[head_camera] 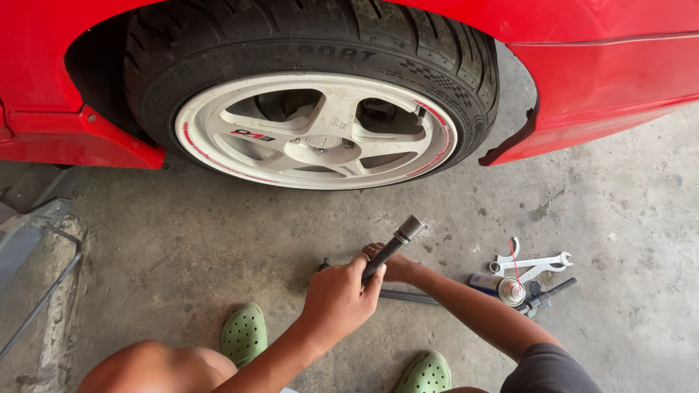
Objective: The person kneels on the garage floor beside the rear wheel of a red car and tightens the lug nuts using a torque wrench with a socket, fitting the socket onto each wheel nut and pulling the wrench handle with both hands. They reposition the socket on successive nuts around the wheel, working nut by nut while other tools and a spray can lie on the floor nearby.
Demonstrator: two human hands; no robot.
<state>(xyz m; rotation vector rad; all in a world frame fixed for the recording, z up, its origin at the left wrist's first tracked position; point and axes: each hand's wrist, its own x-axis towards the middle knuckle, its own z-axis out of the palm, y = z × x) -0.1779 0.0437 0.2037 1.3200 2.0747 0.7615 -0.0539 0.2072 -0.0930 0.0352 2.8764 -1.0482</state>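
Right now both hands close on one tool: the left hand (336, 297) wraps the shaft of a dark socket wrench (391, 248) in a full fist, thumb toward the socket end, while the right hand (389, 263) reaches in behind it with its grip curled round the same shaft lower down, partly hidden. The tool slants up and away from the person, its socket end in the air just short of the wheel (317, 132), touching nothing.

To do this well, I judge the two hands should hold firmly and square the socket mouth to a lug nut before pushing it on, so it seats straight rather than skewed.

The wrench looks like dull grey metal, a slim bar ending in a thicker cylindrical socket. Part of a second bar (408, 296) lies on the concrete floor (182, 247) beneath the forearms. Further right lie open-ended spanners (535, 262), a spray can (508, 290) with a thin red straw, and a small dark tool. Green clogs (244, 333) sit near the knees, and the red car body (604, 73) arches over the white-spoked rim.
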